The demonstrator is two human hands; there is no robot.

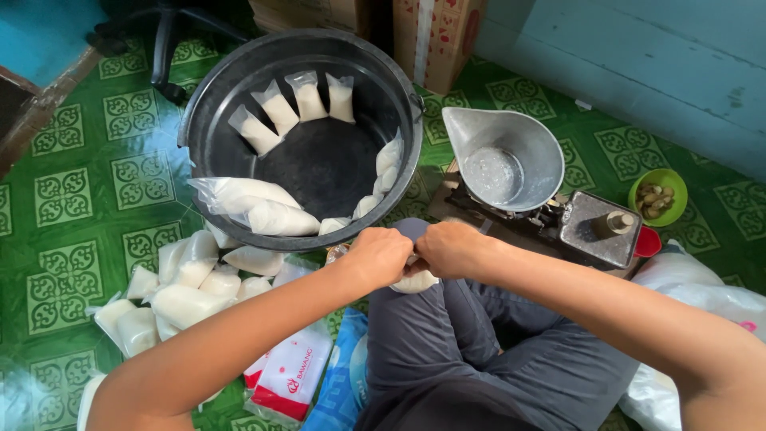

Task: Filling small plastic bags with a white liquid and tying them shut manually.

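My left hand and my right hand meet over my knee, both closed on one small clear bag of white powder that hangs just below them. Right in front stands a black bucket with several filled bags leaning along its inner wall. Two bigger filled bags lie across its near rim. A pile of filled bags rests on the green tiled floor to the left of my left arm.
A balance scale with a metal scoop pan sits to the right of the bucket. Behind it is a small green bowl of brown pieces. Printed packets lie by my left leg, cardboard boxes stand at the back.
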